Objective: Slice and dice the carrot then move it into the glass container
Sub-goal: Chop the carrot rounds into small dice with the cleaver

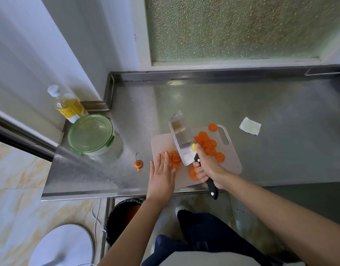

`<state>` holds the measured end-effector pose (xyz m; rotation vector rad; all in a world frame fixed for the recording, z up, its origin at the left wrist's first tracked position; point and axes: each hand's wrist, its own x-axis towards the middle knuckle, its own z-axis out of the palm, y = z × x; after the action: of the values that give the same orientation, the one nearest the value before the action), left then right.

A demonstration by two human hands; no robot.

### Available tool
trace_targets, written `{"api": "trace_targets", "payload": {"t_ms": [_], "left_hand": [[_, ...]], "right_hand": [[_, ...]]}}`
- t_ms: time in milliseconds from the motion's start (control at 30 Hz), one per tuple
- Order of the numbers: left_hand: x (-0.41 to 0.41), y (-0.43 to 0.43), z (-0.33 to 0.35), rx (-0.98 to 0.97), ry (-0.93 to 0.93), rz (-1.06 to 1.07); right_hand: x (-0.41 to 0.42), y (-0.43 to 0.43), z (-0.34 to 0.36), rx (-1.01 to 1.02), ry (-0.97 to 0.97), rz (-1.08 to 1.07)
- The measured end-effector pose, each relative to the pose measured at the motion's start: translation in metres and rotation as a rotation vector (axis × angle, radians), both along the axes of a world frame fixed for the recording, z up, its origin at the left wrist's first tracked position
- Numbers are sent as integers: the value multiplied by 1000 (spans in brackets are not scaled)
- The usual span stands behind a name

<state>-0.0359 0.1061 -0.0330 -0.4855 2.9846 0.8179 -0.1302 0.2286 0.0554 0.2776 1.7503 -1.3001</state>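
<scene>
Now my right hand is wrapped tight round the black handle of the knife. The wide blade is low over the cutting board. My left hand is flat with straight fingers and holds nothing. Its fingertips are right beside a small stack of carrot slices, just left of the blade.

I think I am dicing this stack. To do it well, I should tuck my fingertips back before the blade comes down. I should hold the stack steady, cut it into strips, then turn it and cut across.

I count one knife and one board. To the right of the blade is a heap of carrot rounds. They overlap too much to count. One round sits alone at the far edge, and one lies near, by my right hand.

Off the board on the left lies one carrot end. Farther left is one glass container with its green lid on, and behind it one bottle. One piece of paper lies far right.
</scene>
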Motion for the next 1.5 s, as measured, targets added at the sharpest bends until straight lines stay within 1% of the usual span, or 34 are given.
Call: {"api": "trace_targets", "payload": {"t_ms": [100,200,267,333,367,433,467,533,600,667,700,767,867,933,1000,1067,1100,1167,1233,1267,1333,1367,1433,1467,1500], "left_hand": [[-8,-18,3,41,182,168],[-14,-30,16,66,342,314],[-15,-33,34,65,466,381],[-13,-35,51,48,569,378],[-11,-35,56,48,600,334],[-8,-34,62,100,621,168],[-6,-32,63,140,600,63],[-3,-28,61,159,519,-148],[2,-23,54,174,422,-309],[6,-19,48,233,288,-412],[7,-17,45,248,224,-452],[7,-14,41,248,135,-528],[3,-13,38,216,29,-609],[1,-16,34,176,-43,-588],[-1,-24,26,107,-114,-537],[-2,-29,20,18,-158,-478],[-1,-30,18,-17,-151,-436],[0,-29,20,-31,-43,-360],[2,-28,25,13,93,-397],[4,-27,28,42,124,-433],[5,-26,30,84,115,-456],[3,-27,30,86,94,-411],[-4,-31,27,69,48,-220],[-7,-33,27,53,61,-134],[-10,-34,29,34,114,-89]], "right_hand": [[0,5,-5,82,144,116],[0,13,-9,151,362,276],[0,20,-10,230,547,447],[-1,28,-12,341,726,632],[-2,31,-14,396,830,711],[-2,35,-16,519,1006,831],[-2,36,-18,575,1073,875],[-1,37,-20,632,1136,936],[0,39,-26,603,1229,953],[0,39,-32,521,1403,927],[0,38,-33,513,1450,923],[2,37,-38,510,1401,967],[3,34,-42,486,1396,983],[4,32,-44,473,1531,970],[6,30,-42,555,1627,928],[5,32,-43,573,1645,912],[4,33,-44,567,1630,915],[3,34,-46,531,1591,933],[1,35,-46,507,1553,947],[0,36,-48,530,1523,972],[-1,36,-46,553,1509,999],[-1,38,-45,576,1466,1017],[-2,43,-49,599,1443,987],[0,45,-50,608,1452,970],[1,48,-50,600,1486,921]]}}
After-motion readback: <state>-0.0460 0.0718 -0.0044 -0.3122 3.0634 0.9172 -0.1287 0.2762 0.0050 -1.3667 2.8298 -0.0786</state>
